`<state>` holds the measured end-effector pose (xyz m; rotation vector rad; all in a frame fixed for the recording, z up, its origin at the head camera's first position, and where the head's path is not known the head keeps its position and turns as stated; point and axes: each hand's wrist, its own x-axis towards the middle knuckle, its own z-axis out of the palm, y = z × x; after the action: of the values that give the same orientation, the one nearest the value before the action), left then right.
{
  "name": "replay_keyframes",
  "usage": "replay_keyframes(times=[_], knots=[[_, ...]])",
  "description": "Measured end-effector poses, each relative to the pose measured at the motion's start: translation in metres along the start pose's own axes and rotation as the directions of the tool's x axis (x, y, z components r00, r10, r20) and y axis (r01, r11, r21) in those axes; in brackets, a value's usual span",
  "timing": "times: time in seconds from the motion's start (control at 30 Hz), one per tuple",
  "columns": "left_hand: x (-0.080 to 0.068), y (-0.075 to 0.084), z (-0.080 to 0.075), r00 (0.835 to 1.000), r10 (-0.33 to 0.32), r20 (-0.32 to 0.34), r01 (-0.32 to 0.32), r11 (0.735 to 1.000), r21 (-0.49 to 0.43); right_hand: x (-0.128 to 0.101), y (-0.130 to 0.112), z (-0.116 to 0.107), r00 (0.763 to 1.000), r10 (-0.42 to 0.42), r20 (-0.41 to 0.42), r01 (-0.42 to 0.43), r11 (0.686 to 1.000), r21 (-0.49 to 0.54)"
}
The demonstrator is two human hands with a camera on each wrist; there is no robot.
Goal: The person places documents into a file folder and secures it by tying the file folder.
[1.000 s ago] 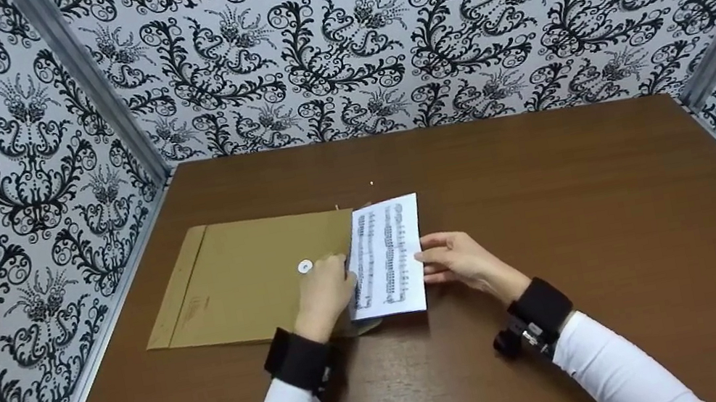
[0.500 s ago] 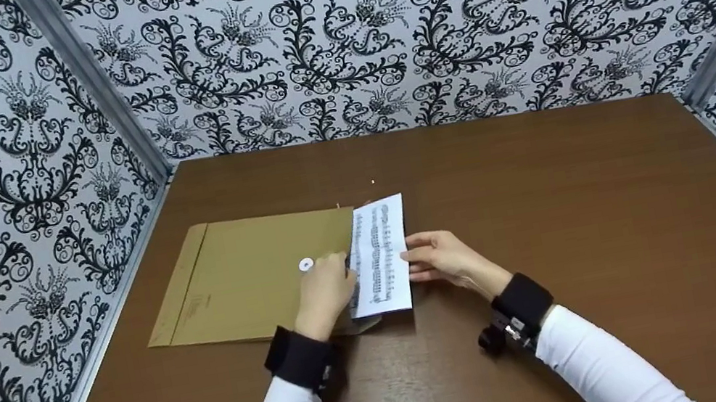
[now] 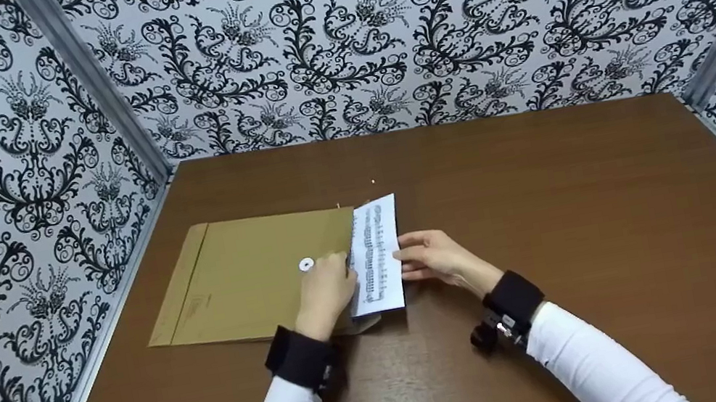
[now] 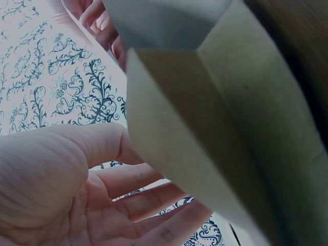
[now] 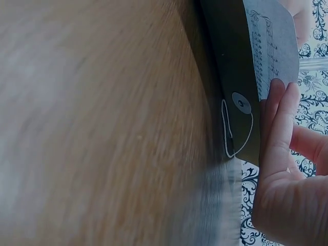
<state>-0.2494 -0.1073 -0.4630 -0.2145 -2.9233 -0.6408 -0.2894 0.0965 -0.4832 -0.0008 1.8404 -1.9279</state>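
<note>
A tan paper envelope [image 3: 256, 248] lies flat with its mouth towards the right. My left hand [image 3: 326, 291] pinches the envelope's upper panel at that mouth; in the left wrist view the side fold [image 4: 205, 87] gapes. A sheet of printed music [image 3: 375, 257] sits partly inside, its left part hidden under the panel. My right hand [image 3: 442, 260] holds the sheet's right edge between thumb and fingers. On the envelope's front is a white button [image 3: 306, 265]. The right wrist view also shows a round disc [image 5: 241, 102] with a looped white string [image 5: 251, 133] on the flap.
The brown wooden table [image 3: 587, 205] reaches back to walls with black-and-white scroll paper [image 3: 372, 29]. Part of the envelope's flap [image 3: 359, 324] shows below the sheet. A tiny white speck [image 3: 373, 181] lies on the table behind the envelope.
My right hand has moved left, sliding the sheet of music further into the envelope, so less of it shows. My left hand has stayed at the envelope's mouth.
</note>
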Motion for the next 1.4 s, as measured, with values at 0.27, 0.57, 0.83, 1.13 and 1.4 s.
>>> replay_keyframes(times=[0.27,0.57,0.83,1.13,1.4], knots=[[0.0,0.0,0.001,1.0,0.002,0.007,-0.002,1.0,0.002,0.0,-0.001,0.004,1.0,-0.01,0.025,0.01,1.0,0.006],[0.0,-0.001,0.002,1.0,0.007,-0.005,-0.007,1.0,0.023,0.001,-0.004,0.012,0.999,-0.018,0.045,0.017,1.0,0.024],[0.0,-0.001,0.0,0.999,0.031,-0.025,-0.03,0.999,0.036,0.003,-0.004,0.018,0.999,-0.018,0.037,0.017,0.999,0.032],[-0.001,0.001,-0.001,0.999,0.032,-0.019,-0.031,0.999,0.028,0.006,-0.002,0.019,1.0,-0.013,0.001,0.013,1.0,0.003],[-0.001,0.0,0.0,0.999,0.034,-0.018,-0.033,0.999,0.029,0.005,0.002,0.018,0.998,0.0,-0.057,-0.003,0.998,-0.064]])
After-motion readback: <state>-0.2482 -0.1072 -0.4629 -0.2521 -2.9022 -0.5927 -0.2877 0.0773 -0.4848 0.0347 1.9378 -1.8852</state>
